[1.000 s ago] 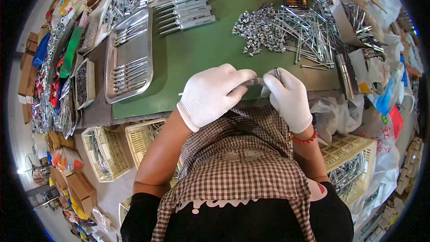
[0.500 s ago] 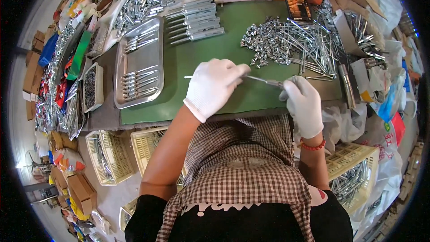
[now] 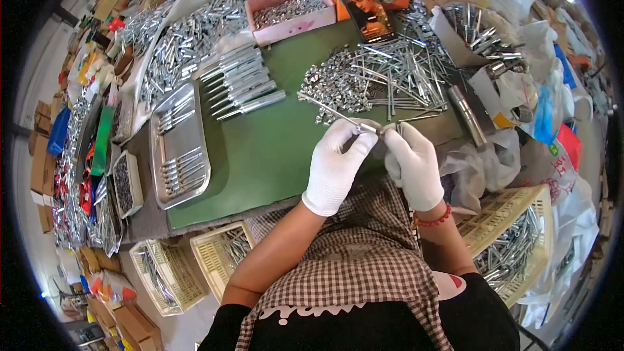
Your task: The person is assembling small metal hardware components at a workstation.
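The green mat [image 3: 260, 156] is covering the bench and carrying everything else. At its left edge a steel tray [image 3: 179, 146] is holding two small rows of finished rods; a row of thicker tubes [image 3: 244, 91] is lying just above it. At the far side a heap of loose metal pieces [image 3: 383, 78] is spreading out, short fittings on the left of it, long thin pins on the right. A pink box [image 3: 292, 16] of small parts is sitting behind the heap, with a phone [image 3: 365, 8] propped beside it.

Both gloved hands are working just over the near edge of the mat, close to the person's chest. The left hand [image 3: 335, 166] is pinching a thin rod [image 3: 325, 109], whose free end is slanting up and left toward the heap. The right hand [image 3: 416, 166] is closing its fingertips on a small part at the rod's near end; the part itself is too hidden to identify.

Judgement on doing this step well: the hands appear to be fitting a small piece onto the rod's end. The left hand would do best gripping close to the joint so the rod is not wobbling, with the long end kept clear of the heap. The right hand should be feeding the piece straight along the rod's axis, not at an angle.
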### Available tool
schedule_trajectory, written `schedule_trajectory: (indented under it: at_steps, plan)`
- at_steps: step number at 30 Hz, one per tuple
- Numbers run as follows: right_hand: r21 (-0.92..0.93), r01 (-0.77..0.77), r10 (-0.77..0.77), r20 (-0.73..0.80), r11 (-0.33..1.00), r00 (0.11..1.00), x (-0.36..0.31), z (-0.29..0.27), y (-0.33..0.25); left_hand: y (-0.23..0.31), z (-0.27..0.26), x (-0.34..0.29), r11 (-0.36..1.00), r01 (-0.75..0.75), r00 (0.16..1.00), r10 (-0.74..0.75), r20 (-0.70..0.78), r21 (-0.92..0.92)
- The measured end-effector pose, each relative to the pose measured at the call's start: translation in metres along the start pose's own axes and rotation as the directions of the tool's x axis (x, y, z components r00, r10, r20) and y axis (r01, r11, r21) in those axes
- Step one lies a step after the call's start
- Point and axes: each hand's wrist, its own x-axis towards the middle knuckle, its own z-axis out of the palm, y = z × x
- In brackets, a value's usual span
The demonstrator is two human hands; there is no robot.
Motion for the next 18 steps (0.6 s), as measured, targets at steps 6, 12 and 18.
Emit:
schedule_trajectory:
  at_steps: [6, 12, 18]
  plan:
    - [-0.940, 0.309, -0.810, 0.069, 0.142, 0.583, 0.059, -0.038, -0.006, 0.000, 0.020, 0.020, 0.865, 0.316, 0.946, -0.257, 0.195, -0.391]
    - [-0.984, 0.176, -0.715, 0.133, -0.014, 0.686, 0.086, -0.048, -0.014, -0.020, 0.028, 0.040, 0.808, 0.403, 0.909, -0.300, 0.288, -0.429]
    - [-0.915, 0.391, -0.811, 0.156, 0.097, 0.564, 0.072, -0.046, -0.025, -0.022, 0.019, 0.042, 0.663, 0.433, 0.892, -0.220, 0.394, -0.610]
